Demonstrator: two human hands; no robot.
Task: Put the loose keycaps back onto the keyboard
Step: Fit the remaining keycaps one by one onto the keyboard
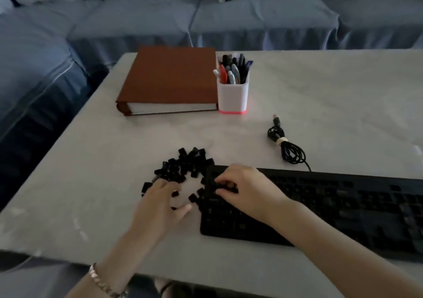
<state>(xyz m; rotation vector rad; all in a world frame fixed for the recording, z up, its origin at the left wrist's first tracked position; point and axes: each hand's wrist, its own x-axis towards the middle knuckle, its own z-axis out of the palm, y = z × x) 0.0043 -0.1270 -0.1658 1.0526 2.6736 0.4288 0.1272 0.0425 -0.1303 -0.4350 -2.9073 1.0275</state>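
Note:
A black keyboard (332,208) lies along the table's front right. Just left of its near-left corner sits a pile of several loose black keycaps (183,165), spread in an arc. My left hand (160,203) is down among the front keycaps with its fingers curled over one or two of them; whether it grips one is unclear. My right hand (247,190) rests on the keyboard's upper-left corner, fingertips bent and pressing on a keycap there.
A brown book (171,77) and a white pen cup (232,91) with several pens stand at the back of the pale table (332,105). A coiled black cable (286,146) lies behind the keyboard. A blue sofa surrounds the table.

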